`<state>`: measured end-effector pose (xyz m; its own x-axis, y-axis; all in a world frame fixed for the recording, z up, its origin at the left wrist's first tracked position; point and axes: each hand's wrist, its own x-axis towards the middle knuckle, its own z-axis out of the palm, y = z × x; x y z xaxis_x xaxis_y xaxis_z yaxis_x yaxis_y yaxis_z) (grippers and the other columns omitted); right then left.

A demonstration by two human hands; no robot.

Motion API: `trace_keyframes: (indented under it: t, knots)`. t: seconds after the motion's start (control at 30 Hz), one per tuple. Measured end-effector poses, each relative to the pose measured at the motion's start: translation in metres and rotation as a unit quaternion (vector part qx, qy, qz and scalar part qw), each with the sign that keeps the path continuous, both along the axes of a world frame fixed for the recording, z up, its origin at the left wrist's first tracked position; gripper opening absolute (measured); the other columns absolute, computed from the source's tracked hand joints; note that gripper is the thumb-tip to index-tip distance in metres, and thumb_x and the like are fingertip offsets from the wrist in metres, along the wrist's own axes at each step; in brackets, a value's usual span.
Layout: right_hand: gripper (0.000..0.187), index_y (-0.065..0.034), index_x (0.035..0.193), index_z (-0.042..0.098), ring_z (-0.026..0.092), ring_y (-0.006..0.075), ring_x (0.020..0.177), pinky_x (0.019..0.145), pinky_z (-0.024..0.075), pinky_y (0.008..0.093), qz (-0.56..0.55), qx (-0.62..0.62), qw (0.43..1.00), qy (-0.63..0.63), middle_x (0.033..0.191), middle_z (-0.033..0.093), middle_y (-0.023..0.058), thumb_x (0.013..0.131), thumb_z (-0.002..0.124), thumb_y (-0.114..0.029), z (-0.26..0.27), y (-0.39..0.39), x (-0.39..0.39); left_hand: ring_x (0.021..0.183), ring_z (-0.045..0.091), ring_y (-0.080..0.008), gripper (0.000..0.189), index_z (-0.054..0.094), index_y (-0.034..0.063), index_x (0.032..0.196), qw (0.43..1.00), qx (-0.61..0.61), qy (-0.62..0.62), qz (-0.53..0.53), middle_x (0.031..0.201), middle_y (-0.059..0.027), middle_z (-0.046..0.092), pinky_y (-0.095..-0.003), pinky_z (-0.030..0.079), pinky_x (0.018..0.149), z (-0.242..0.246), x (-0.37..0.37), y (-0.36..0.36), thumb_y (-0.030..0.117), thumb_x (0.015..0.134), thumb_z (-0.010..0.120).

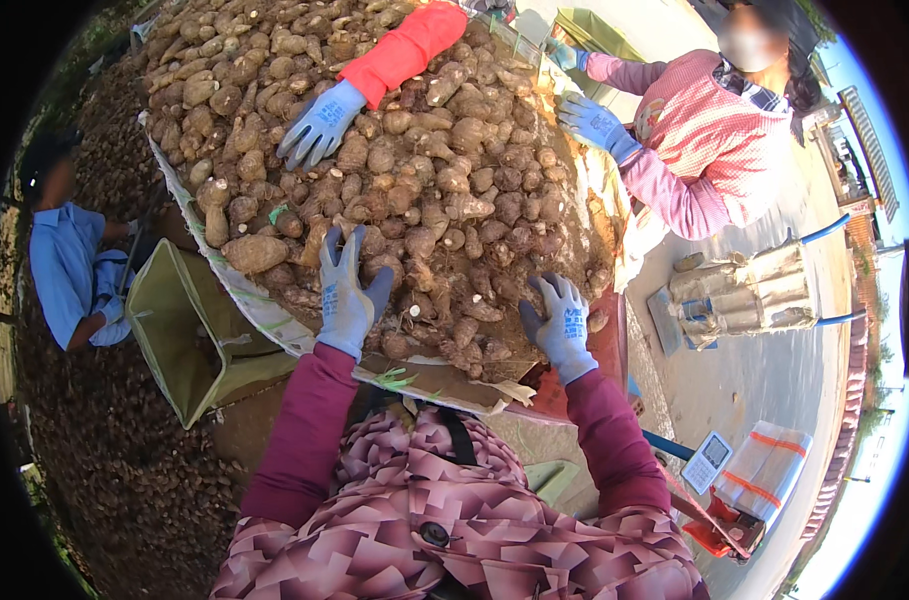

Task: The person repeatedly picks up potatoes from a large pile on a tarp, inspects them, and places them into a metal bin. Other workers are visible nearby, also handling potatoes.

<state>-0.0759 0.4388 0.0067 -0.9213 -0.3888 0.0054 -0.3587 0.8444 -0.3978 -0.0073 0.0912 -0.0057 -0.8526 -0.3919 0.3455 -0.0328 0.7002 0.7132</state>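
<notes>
A broad heap of brown taro corms (432, 202) covers the table before me. My left hand (349, 300), in a grey-blue coated work glove, rests at the near left part of the heap. Its fingers are spread over the corms, and nothing shows in its grip. At the near right edge my right hand (563, 322), gloved alike, reaches in with fingers apart and slightly bent. Small corms (492, 285) lie between the two hands. Beneath the heap, the edge of a white woven sheet (259, 319) hangs over the near side.
Across the heap, a co-worker's gloved hand (323, 124) with a red sleeve touches corms. A masked person (694, 142) stands at right. Left, someone in blue (71, 262) is near an open green bag (169, 337). A scale display (708, 461) and loaded hand truck (743, 292) stand right.
</notes>
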Motion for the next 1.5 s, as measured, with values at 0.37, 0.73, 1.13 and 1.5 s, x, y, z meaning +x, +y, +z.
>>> trace_keyframes:
  t: [0.37,0.73,1.13,1.5]
  knots:
    - [0.038,-0.0131,0.123,0.072,0.045,0.0435,0.146,0.114,0.0464,0.0509,0.092,-0.249,0.961,-0.08,0.16,0.041,0.0249,0.086,0.082,-0.015,-0.036,-0.159,-0.006,0.141,0.045,-0.0496,0.076,0.047,0.0057,0.154,0.995,0.003,-0.102,0.023,0.165,-0.0277,0.03,-0.0502,0.045,0.115,-0.013,-0.012,0.004,0.019,0.088,0.082]
    - [0.018,-0.0025,0.112,0.065,0.063,0.0237,0.119,0.103,0.0504,0.0358,0.124,-0.598,0.714,-0.343,0.13,0.065,0.012,0.096,0.058,-0.008,0.002,-0.078,0.006,0.136,0.054,-0.0387,0.055,0.058,0.0043,0.141,0.959,0.245,-0.091,-0.104,0.152,-0.0228,0.049,-0.0457,0.05,0.105,0.041,0.014,0.046,0.031,0.096,0.076]
    - [0.011,-0.0038,0.093,0.07,0.069,0.0278,0.096,0.084,0.0541,0.0366,0.025,-0.373,0.921,-0.109,0.1,0.071,0.0127,0.087,0.077,-0.01,0.035,-0.115,0.076,0.076,0.063,-0.0122,0.047,0.069,0.0048,0.093,0.722,0.684,-0.108,-0.001,0.086,-0.0024,0.068,-0.0285,0.053,0.069,-0.035,0.024,0.105,0.046,0.11,0.057]
    - [0.049,-0.0136,0.134,0.065,0.048,0.0315,0.143,0.117,0.0337,0.0595,0.257,0.068,0.936,0.231,0.136,0.062,0.0119,0.086,0.075,-0.017,0.025,-0.146,-0.067,0.074,0.067,-0.0152,0.035,0.069,0.0015,0.119,0.734,0.663,-0.144,-0.029,0.088,-0.0075,0.069,-0.0288,0.055,0.063,0.002,0.054,0.04,0.033,0.111,0.056]
